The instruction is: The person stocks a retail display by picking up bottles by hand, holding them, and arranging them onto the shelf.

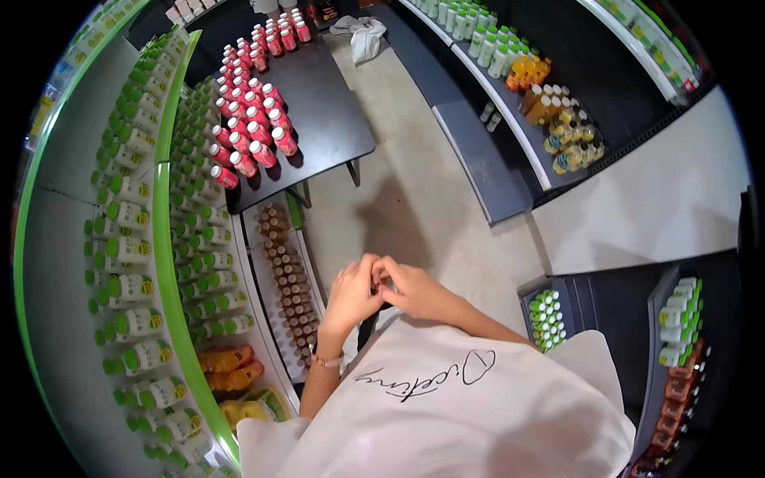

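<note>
My left hand [351, 293] and my right hand [404, 285] meet in front of my chest, above the light shirt [454, 390] with dark script lettering. Their fingers are curled in and touch each other at the tips. A small dark patch shows between them, and whether they hold something there I cannot make out. A band or bracelet [327, 361] circles my left wrist. Neither hand touches the shelves. The dark table [323, 119] with several red bottles with white caps [256, 131] stands ahead of my hands, out of contact with them.
Left, a green-edged shelf [164, 207] holds rows of white bottles with green caps [127, 249]. Brown-capped bottles [288, 287] fill a low shelf beside my left arm. On the right, a curved shelf [510, 111] carries white, orange and yellow bottles. A pale bag [366, 38] lies on the floor [398, 175].
</note>
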A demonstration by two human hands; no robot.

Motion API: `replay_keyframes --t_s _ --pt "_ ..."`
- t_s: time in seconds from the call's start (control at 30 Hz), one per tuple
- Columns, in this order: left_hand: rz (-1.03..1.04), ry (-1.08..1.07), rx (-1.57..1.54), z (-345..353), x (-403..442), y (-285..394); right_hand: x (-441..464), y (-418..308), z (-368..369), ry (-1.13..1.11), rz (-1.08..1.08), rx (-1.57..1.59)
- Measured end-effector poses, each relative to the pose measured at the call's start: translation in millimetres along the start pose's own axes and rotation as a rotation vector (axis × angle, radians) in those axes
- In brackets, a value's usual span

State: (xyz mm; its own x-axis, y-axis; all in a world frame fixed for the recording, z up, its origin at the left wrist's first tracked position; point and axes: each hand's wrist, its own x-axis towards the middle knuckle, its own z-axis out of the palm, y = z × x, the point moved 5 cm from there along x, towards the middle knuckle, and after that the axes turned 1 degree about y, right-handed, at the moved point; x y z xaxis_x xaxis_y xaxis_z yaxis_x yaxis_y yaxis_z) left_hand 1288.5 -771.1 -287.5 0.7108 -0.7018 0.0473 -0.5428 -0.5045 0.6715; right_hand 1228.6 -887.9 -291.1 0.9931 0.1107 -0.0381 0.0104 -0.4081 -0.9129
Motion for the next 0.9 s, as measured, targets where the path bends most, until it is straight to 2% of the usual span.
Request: replay_keyframes --t_s 0.07,0.17,0.3,0.33,0.47,0.53,0.63,0.8,0.9 --pt "-0.084 0.030 -0.084 5 8 -13 15 16 0 -0.082 0.038 -0.018" --pt "-0.035 0.094 -0.044 10 28 -37 45 32 -4 -0.155 0.106 0.033" --pt "-0.047 0.005 -0.084 0 74 -67 92 47 -14 -0.181 0.177 0.109" --pt "-0.072 -0.016 -0.123 3 89 -84 105 58 -13 -0.127 0.108 0.098" --pt "-0.009 -0.020 -0.080 2 161 -133 177 78 -33 -0.126 0.206 0.059" --pt "-0.070 -0.096 -0.087 -3 198 -154 217 84 -48 -0.149 0.283 0.053" --pt "-0.103 -0.113 -0.097 -24 250 -178 279 96 -65 -0.109 0.202 0.000" --pt "-0.079 -0.001 -0.072 -70 325 -222 381 100 -87 -0.105 0.106 -0.082" --pt "-0.134 0.079 -0.058 -80 355 -259 434 112 -91 -0.137 0.078 -0.107"
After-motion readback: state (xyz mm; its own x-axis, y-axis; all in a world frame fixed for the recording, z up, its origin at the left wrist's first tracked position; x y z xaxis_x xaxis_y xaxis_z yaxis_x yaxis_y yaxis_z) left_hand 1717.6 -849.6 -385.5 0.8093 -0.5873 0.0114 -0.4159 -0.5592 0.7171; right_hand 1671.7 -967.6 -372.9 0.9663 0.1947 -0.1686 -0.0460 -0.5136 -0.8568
